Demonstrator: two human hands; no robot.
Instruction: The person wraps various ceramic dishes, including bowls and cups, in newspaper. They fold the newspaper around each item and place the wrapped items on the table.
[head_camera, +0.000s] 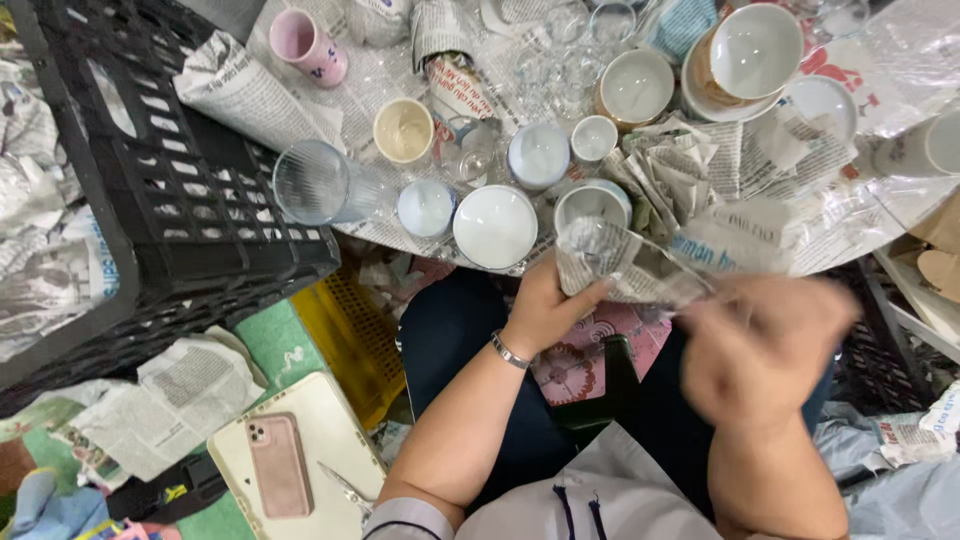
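Gripping newspaper-wrapped glass (600, 262) just below white bowl (495, 226), left hand (545, 305) clasped wrap; likely fragile, slippery. Right hand (765, 345) blurred, grip untellable.

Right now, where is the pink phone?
In the head view the pink phone lies at the lower left, flat on a cream board, below the black crate and left of the person's left forearm; scissors lie just right of it.
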